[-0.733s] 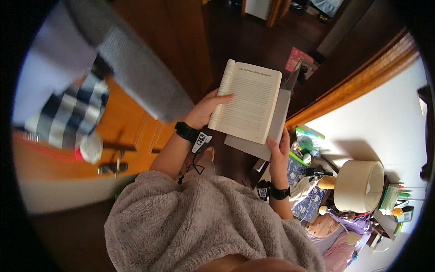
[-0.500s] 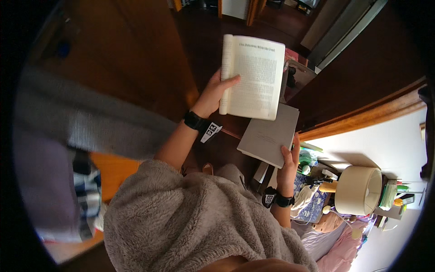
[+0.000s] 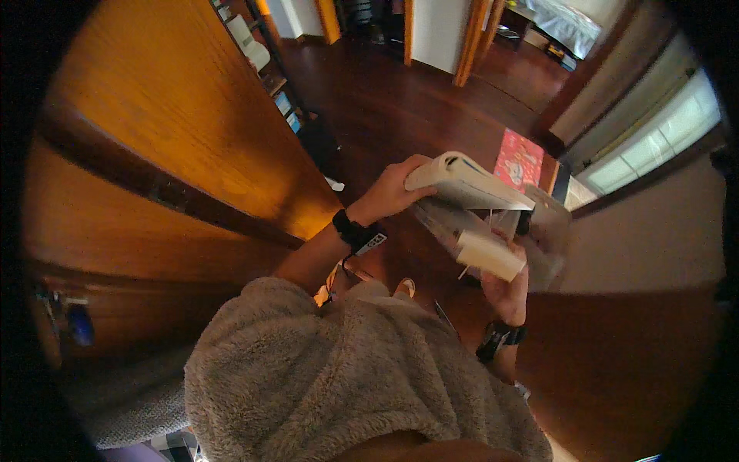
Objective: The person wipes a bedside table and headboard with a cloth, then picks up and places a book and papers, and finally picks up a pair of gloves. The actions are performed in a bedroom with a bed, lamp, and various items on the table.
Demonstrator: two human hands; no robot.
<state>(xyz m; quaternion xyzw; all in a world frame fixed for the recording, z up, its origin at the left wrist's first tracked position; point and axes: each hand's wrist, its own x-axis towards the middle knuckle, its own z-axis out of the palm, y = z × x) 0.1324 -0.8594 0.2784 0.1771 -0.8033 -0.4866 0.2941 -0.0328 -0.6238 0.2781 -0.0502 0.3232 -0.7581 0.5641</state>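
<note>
Two items, both held in the air before us over the red-brown floor (image 3: 369,100). Left hand (image 3: 391,191): fingers closed on the near end of an open book (image 3: 471,183), thumb against its lower side. Right hand (image 3: 508,294): fingers curled round a lower book (image 3: 491,258), below and right of the first; blur hides their exact placing.

Hazards, in our judgement: the open book, gripped at one end only, could droop, spring open or slip if our left fingers loosen. The two books lie near each other, so a careless swing could knock them together or crease a leaf. A see-through panel (image 3: 556,246) just beyond the right hand could catch a corner.

Condition: open book folded back on itself, rounded at the bend, tilted, far end lower; paper cream, shaded beneath, print not legible. Lower book: a pale block, smeared by motion; cover not discernible.
</note>
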